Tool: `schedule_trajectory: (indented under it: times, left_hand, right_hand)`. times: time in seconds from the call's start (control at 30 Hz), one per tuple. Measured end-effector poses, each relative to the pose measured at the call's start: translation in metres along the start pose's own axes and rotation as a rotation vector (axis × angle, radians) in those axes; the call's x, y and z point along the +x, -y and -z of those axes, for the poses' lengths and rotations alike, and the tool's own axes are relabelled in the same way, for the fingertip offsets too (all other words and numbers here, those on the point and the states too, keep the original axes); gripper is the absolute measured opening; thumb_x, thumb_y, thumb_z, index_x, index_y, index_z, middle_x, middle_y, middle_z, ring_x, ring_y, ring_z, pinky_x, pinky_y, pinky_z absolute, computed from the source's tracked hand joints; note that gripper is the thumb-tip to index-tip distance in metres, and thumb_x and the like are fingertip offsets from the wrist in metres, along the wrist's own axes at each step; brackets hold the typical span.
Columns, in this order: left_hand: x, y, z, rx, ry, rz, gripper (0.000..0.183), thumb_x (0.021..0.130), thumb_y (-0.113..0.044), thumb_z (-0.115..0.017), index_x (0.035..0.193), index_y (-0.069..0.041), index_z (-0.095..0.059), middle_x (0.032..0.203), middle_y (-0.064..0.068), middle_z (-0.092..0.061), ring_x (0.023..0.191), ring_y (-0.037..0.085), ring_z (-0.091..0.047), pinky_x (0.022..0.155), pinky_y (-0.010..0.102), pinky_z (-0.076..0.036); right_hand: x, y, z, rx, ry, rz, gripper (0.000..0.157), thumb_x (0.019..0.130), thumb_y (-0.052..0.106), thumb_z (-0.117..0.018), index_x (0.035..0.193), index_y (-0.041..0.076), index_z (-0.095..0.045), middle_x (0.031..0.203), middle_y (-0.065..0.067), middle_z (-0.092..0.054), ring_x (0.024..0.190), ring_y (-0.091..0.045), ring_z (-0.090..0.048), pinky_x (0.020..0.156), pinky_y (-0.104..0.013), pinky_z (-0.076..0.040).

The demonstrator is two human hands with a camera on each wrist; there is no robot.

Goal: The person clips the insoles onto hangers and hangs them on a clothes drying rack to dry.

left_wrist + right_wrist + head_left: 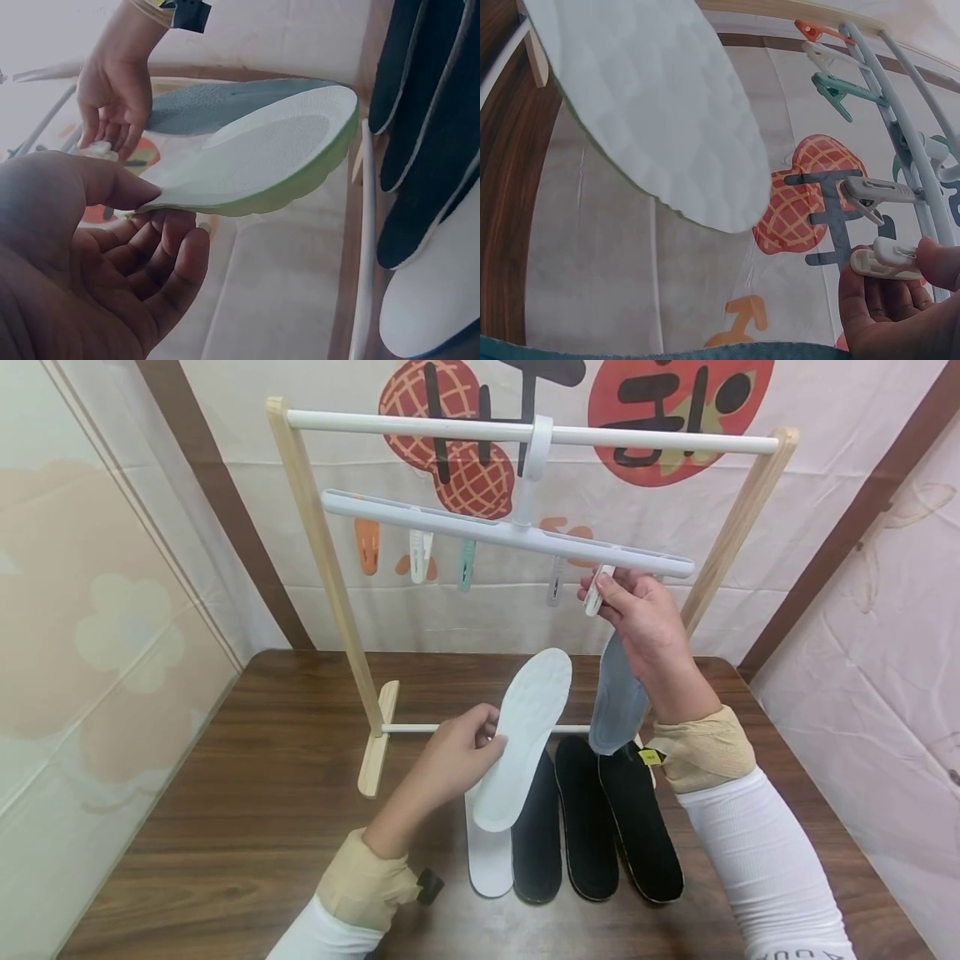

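Note:
My left hand [461, 752] pinches a white insole [525, 735] by its edge between thumb and fingers; a pale green rim shows in the left wrist view. My right hand [651, 622] grips a white clothespin [889, 259] near the right end of the white hanger bar [510, 531]. Just behind that hand hangs a grey-blue insole [618, 697]; its upper end is hidden. The white insole's top end is below the clothespin and apart from it. Other clips dangle from the bar: an orange clip [367, 547], a white clip [417, 556], a teal clip [466, 565] and a grey clip [556, 581].
Black insoles [587, 827] and another white insole [489, 860] lie side by side on the brown table [247, 827]. A wooden rack [322, 543] with a white top rod [420, 426] carries the hanger. Behind it hangs a printed cloth [247, 510].

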State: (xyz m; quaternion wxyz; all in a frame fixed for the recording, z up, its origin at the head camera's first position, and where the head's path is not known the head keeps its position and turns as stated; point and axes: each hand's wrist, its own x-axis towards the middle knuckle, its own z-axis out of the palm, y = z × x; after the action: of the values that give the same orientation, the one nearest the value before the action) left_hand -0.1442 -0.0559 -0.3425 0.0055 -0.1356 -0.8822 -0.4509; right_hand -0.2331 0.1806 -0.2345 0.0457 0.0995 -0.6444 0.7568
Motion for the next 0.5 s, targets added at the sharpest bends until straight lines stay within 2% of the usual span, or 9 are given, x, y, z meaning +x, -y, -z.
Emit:
schedule_trajectory:
  times: [0.27,0.5]
  left_hand:
    - [0.007,-0.007,0.000,-0.027,-0.003,-0.027,0.021,0.096,-0.015,-0.064,0.115,-0.007,-0.067,0.096,0.002,-0.069,0.084,0.016,-0.062,0.078,0.034,-0.053]
    - [0.011,-0.014,0.000,-0.059,0.010,-0.033,0.022,0.097,-0.014,-0.063,0.118,-0.006,-0.066,0.096,0.003,-0.069,0.085,0.016,-0.063,0.077,0.034,-0.055]
  right_hand:
    - [0.000,0.001,0.001,-0.019,0.003,-0.009,0.043,0.105,0.014,-0.052,0.142,-0.006,-0.044,0.121,-0.010,-0.059,0.113,-0.021,-0.063,0.098,-0.026,-0.048]
    - [-0.001,0.002,0.001,-0.009,0.004,-0.010,0.043,0.105,0.013,-0.053,0.141,-0.008,-0.043,0.118,-0.010,-0.060,0.109,-0.020,-0.064,0.096,-0.024,-0.049]
